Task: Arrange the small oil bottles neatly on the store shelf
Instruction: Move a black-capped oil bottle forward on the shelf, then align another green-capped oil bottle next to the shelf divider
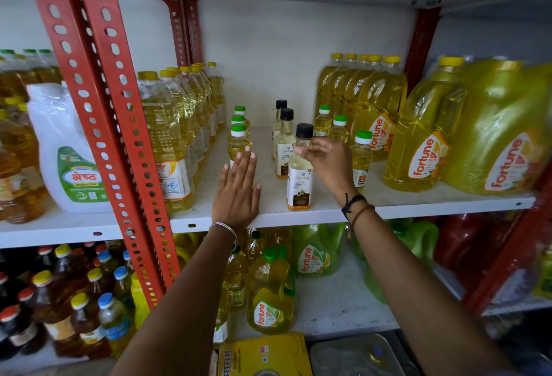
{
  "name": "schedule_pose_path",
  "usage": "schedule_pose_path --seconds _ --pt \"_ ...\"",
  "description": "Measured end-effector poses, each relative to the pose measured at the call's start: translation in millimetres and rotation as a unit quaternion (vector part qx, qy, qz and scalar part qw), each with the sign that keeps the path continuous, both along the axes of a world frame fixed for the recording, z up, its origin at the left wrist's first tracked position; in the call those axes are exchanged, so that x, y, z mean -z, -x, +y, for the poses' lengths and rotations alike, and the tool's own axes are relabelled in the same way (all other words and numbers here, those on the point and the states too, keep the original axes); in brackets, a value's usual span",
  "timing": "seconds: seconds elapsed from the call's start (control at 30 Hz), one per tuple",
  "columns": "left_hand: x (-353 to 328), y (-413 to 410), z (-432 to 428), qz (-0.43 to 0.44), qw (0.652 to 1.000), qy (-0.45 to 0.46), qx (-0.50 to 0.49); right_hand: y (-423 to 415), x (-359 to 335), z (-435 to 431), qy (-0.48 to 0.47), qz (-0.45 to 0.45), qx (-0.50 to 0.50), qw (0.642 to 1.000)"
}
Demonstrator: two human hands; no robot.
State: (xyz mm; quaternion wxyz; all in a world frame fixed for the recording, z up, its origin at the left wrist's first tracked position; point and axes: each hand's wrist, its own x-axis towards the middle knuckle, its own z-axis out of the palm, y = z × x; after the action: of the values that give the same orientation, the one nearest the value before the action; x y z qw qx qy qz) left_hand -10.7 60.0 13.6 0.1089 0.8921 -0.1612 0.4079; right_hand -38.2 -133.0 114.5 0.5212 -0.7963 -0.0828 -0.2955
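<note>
Hands (237,187) (327,160) beside bottles (299,172), bare shelf (268,196) between.

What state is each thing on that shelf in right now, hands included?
Left hand: open, flat before the front green-capped bottle.
Right hand: fingers at the front black-capped bottle, grip unclear.
Black-capped bottles: upright, capped, in a row.
Green-capped bottles: upright, capped.
Big jugs: upright, capped.

Probably a shop: stocked oil shelves (388,211).
</note>
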Motion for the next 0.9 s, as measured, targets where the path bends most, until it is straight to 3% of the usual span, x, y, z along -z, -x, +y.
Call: schedule_pose_path --seconds 0.37,0.53,0.63,0.9 --pt "-8.6 6.4 3.5 -0.008 0.999 0.037 -0.003 1.3 12.1 0.1 -0.001 -0.010 0.010 1.000" --pt "-31.7 17.3 34.1 -0.060 0.997 0.014 -0.051 20.7 13.4 15.3 -0.060 -0.179 0.075 0.979" --pt "-45.2 22.3 61.6 -0.079 0.992 -0.013 -0.095 27.1 8.0 35.9 -0.064 -0.228 0.042 0.971" --pt "-46.2 23.3 98.9 -0.103 0.984 -0.064 -0.131 2.5 4.2 92.4 -0.019 -0.108 -0.061 0.992"
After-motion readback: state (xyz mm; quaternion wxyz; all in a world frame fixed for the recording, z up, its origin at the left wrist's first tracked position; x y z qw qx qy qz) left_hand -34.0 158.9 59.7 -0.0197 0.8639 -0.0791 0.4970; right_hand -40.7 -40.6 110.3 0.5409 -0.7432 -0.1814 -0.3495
